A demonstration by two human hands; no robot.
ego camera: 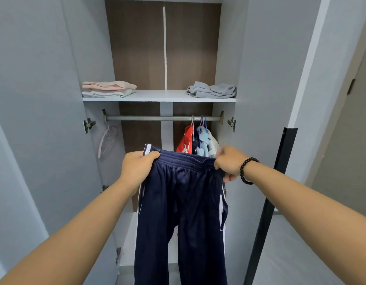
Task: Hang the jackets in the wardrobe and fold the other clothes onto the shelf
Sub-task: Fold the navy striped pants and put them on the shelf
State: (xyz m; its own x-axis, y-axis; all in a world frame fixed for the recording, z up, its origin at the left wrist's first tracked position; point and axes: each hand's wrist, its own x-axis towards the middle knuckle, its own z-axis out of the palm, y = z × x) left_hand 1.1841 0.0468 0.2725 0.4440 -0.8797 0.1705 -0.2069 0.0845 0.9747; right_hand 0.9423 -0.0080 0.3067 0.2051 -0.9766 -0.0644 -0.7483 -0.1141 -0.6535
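Upright, navy track pants (184, 202) hanging lengthwise, waistband topmost, left hand (137, 167), right hand (229, 162), fingers gripping waistband ends.

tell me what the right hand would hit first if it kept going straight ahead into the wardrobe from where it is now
Probably the hanging jackets: the right hand, gripping the navy trousers at the waistband, sits just in front of and below them. Depth is unclear from this one view.

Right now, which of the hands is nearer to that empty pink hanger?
Left. The left hand grips the navy trousers' waistband just right of and below the pink hanger; the right hand grips the waistband's far end, across the wardrobe.
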